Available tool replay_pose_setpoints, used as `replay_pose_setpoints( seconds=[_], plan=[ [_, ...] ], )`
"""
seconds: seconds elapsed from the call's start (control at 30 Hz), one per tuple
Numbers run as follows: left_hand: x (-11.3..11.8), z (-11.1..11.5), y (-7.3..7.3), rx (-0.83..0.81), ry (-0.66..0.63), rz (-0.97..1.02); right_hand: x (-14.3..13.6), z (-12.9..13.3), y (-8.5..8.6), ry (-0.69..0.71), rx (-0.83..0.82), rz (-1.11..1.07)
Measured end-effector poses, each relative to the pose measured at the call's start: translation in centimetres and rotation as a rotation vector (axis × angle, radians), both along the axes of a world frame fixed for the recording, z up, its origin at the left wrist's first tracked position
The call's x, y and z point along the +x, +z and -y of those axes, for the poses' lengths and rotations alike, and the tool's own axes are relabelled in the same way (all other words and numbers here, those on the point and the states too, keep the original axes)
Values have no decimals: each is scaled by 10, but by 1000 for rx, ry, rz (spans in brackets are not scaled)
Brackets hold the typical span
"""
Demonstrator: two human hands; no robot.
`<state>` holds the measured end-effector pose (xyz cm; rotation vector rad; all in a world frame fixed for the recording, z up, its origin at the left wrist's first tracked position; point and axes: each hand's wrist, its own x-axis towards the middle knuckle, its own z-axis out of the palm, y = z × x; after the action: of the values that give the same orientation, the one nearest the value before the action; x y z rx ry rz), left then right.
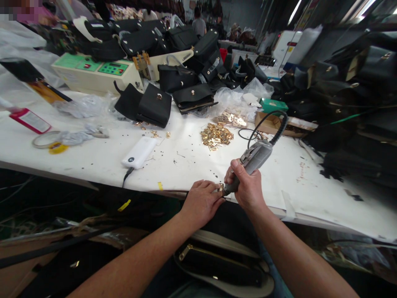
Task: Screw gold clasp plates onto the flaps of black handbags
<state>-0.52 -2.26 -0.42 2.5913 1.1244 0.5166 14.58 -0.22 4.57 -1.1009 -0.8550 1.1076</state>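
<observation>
My right hand is wrapped round a grey electric screwdriver, its tip pointing down and left at the table's front edge. A small gold metal fitting sits at that tip. Beside it, my left hand holds the edge of a black handbag, fingertips close to the fitting. The bag lies open in my lap, with a light lining and a gold zipper showing. What lies under my left fingers is partly hidden.
On the white table lie a pile of gold fittings, a white power bank and several black bags. A cream machine stands behind. The screwdriver's cable loops near a cardboard box; dark bags crowd the right.
</observation>
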Motion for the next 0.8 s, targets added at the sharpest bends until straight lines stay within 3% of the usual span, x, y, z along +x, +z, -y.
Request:
replay_pose_setpoints(
  seconds=[0.8],
  plan=[
    [-1,0,-3,14,-38,-20,11,-17,-15,-88,4,95]
  ],
)
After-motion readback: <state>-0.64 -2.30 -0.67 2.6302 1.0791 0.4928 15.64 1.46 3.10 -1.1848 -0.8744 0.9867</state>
